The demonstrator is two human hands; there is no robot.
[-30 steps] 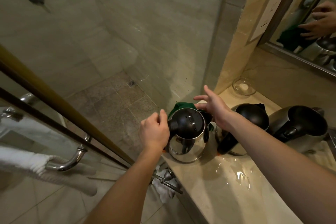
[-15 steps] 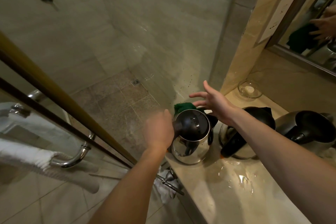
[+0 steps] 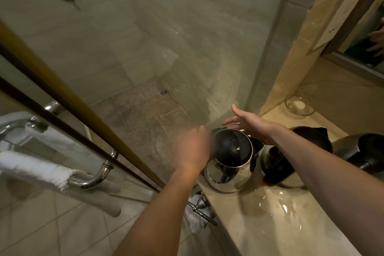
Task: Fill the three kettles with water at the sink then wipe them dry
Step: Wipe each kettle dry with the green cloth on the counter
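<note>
Head view: the left hand (image 3: 193, 148), a second ago fisted beside the nearest kettle (image 3: 230, 169), is now motion-blurred, so I cannot tell its grip. The right hand (image 3: 250, 125) has lifted off the green cloth (image 3: 217, 130), fingers spread and holding nothing. This kettle stands at the left end of the wet counter (image 3: 259, 235), so wiping seems paused.

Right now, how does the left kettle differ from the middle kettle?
Place: the left kettle stands at the counter's end between left hand and right hand; the middle kettle sits further right. View: the left kettle's steel body shows plainly; the middle kettle is half hidden behind the right arm. Both are steel with black tops.
</note>
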